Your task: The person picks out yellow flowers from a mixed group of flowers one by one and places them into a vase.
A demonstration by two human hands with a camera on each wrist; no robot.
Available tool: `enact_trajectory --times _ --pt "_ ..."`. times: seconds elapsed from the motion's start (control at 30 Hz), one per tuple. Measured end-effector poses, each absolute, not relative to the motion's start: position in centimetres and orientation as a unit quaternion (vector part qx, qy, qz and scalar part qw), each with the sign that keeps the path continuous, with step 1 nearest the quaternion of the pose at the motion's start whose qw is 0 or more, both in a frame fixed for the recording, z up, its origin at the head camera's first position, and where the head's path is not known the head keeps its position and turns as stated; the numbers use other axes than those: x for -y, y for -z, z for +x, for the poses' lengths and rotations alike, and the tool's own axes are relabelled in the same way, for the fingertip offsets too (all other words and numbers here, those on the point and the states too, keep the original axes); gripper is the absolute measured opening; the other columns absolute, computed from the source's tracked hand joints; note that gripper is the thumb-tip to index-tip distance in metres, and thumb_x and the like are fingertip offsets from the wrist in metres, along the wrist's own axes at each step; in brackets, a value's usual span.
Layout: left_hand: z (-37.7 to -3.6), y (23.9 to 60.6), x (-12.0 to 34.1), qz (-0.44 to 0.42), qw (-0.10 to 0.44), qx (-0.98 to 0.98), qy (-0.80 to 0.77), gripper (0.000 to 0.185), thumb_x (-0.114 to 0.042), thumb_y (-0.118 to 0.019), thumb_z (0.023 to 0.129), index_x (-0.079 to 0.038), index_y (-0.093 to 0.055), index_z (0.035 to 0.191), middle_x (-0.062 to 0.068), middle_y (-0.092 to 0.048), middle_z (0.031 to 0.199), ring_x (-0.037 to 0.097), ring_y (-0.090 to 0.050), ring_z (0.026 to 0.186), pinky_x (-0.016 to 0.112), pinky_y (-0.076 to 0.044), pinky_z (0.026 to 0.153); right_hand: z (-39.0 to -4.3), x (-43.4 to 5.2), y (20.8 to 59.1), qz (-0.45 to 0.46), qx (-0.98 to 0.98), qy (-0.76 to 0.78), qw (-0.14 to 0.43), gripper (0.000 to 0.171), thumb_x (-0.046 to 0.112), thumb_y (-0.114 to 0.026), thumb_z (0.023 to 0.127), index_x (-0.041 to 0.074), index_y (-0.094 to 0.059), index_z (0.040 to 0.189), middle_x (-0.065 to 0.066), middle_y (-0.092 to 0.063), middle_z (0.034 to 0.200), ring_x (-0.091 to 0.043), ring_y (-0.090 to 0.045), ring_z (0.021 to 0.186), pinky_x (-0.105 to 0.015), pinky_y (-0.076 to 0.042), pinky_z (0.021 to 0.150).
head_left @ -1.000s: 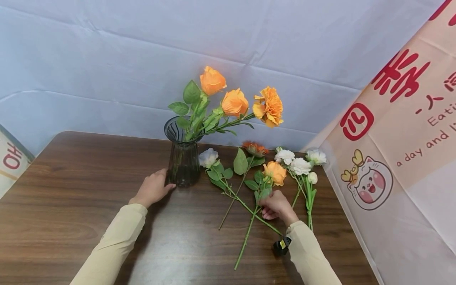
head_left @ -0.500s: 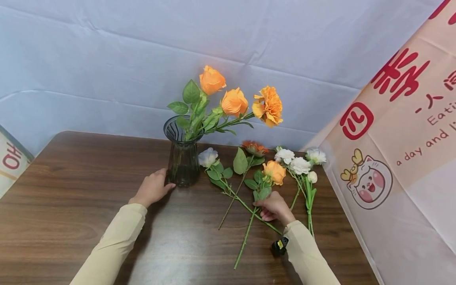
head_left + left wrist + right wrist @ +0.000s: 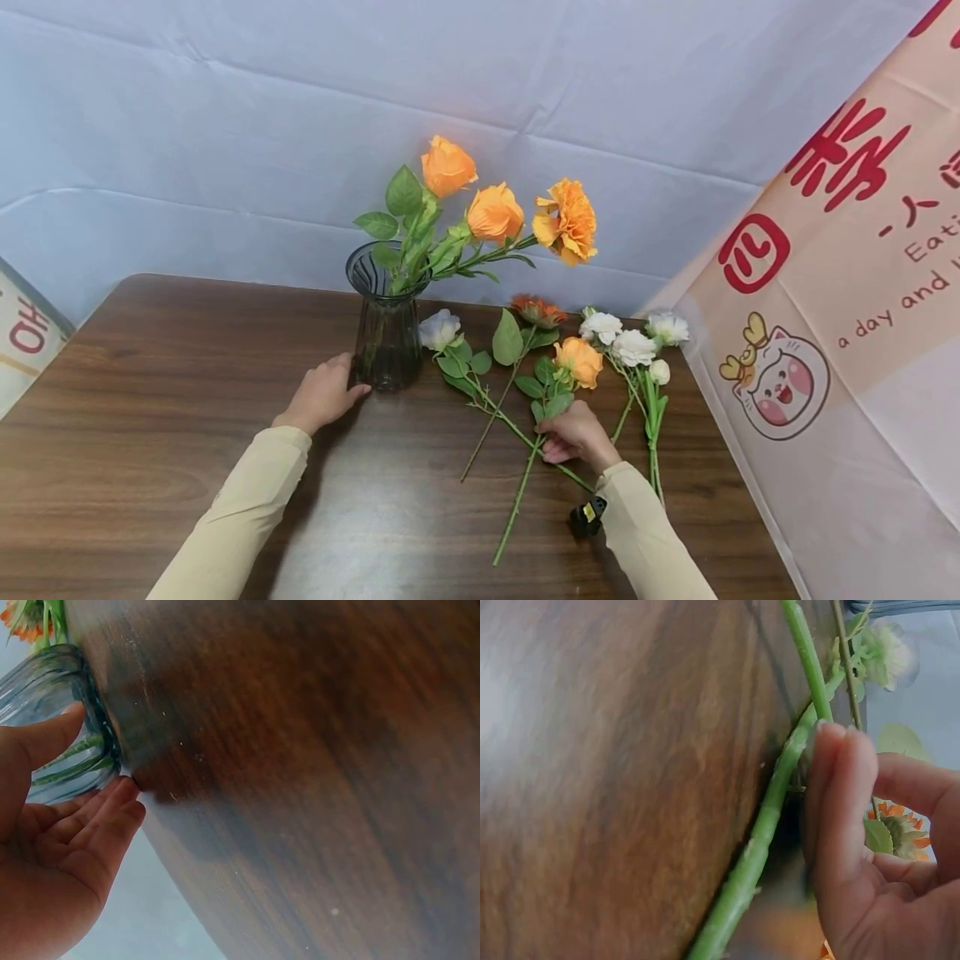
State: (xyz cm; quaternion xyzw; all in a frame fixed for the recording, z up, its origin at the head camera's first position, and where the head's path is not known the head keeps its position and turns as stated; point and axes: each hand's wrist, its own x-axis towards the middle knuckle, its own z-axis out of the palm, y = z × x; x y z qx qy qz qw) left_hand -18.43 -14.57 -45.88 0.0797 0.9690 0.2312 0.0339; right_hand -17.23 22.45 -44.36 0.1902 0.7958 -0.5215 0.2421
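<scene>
Here, at a brown wood-grain table (image 3: 150,417), a person's left hand (image 3: 321,397) cups the base of a dark ribbed glass vase (image 3: 387,333), thumb and loosely bent fingers (image 3: 105,817) lying against the glass. The vase stands upright and holds three orange blooms (image 3: 495,212) on green stems that lean toward two o'clock. At four o'clock from the vase, the right hand (image 3: 573,433) rests on the tabletop, fingertips (image 3: 840,772) curled down onto the green stem (image 3: 780,787) of an orange rose (image 3: 579,362) lying flat; whether the stem is fully pinched cannot be told. Beside it lie a white rose (image 3: 438,330), an orange daisy-like flower (image 3: 536,311) and a spray of small white flowers (image 3: 633,342), stems crossing. A printed cat banner (image 3: 840,317) hangs at three o'clock.
</scene>
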Motion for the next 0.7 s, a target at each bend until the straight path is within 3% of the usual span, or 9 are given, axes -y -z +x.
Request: enact_trajectory --times 0.7 --pt "-18.4 45.8 14.6 0.076 0.040 -0.970 -0.226 0.064 -0.026 -0.061 0.088 0.017 -0.036 0.128 0.034 -0.044 0.125 0.047 -0.047 0.109 0.055 -0.040 0.089 -17.3 -23.1 43.2 0.149 -0.767 0.567 0.261 0.011 -0.005 -0.057 0.083 -0.015 -0.055 0.080 -0.011 -0.058 0.050 -0.017 -0.059 0.042 -0.031 -0.054 0.048"
